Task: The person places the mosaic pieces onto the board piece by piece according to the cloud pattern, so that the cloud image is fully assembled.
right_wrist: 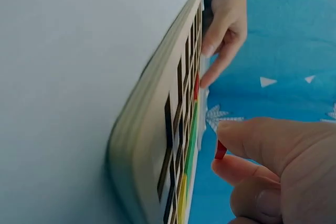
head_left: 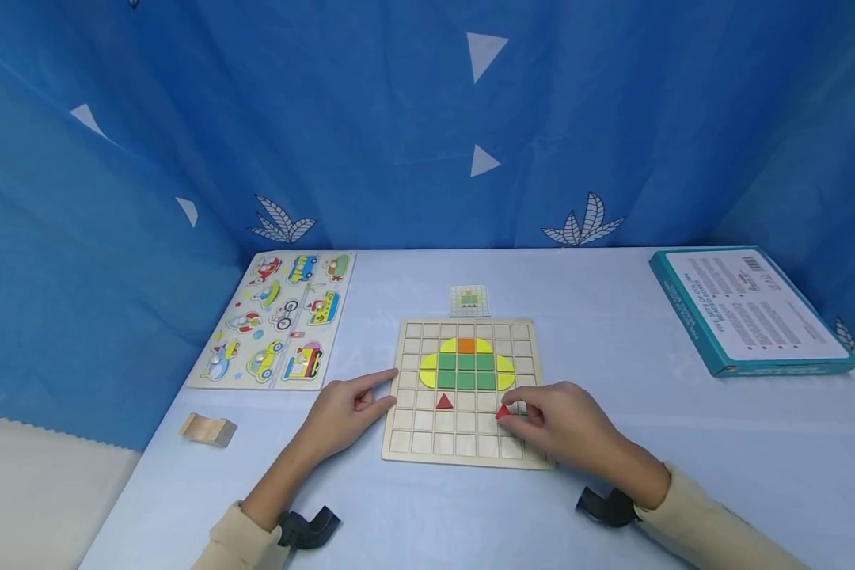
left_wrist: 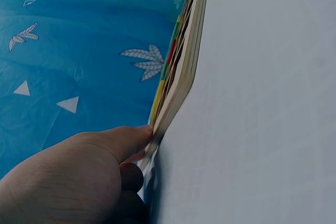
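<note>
Red small triangle tile (head_left: pixel 502 412) is pinched in the right hand (head_left: pixel 566 423), just above a low cell of the square wooden grid board (head_left: pixel 408 443). The left hand (head_left: pixel 345 408), fingers relaxed, steadies the board's edge. I judge the placing step is underway; the next move needs turning the tile to fit.

My fingers (head_left: pixel 511 413) pinch a red triangle (head_left: pixel 502 412) over the pale wooden grid board (head_left: pixel 413 431). On that board sit green squares (head_left: pixel 466 370), yellow curved pieces (head_left: pixel 428 370), an orange square (head_left: pixel 466 346) and another red triangle (head_left: pixel 444 401).
</note>
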Tool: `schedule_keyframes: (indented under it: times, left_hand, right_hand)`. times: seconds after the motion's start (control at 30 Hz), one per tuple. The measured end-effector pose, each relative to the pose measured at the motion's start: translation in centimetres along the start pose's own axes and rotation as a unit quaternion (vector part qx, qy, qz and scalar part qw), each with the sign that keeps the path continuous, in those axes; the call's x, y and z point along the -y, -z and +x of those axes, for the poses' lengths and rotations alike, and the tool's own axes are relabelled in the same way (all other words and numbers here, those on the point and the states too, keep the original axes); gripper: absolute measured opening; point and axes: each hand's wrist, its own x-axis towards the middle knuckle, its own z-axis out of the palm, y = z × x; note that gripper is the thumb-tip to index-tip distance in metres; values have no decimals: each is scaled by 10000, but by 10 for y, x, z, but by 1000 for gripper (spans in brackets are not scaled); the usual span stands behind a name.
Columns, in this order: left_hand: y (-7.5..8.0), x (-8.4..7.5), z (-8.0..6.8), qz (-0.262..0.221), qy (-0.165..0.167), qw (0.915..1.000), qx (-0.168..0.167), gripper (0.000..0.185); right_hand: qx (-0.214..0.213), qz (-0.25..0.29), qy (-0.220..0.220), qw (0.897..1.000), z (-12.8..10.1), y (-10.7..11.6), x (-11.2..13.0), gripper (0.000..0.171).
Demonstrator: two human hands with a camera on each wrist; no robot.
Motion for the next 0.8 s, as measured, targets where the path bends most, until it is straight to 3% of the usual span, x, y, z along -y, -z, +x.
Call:
schedule_keyframes:
  times: [0.63,0.8]
  left_hand:
    - [1,2,-1,32,-98,9999,-39,41]
    - [0,1,0,7,-95,10000,-21,41]
  right_hand:
    - [35,340,40,9994,32,-28,10,17]
    - [57,643,33,9979,35,-32,9,12]
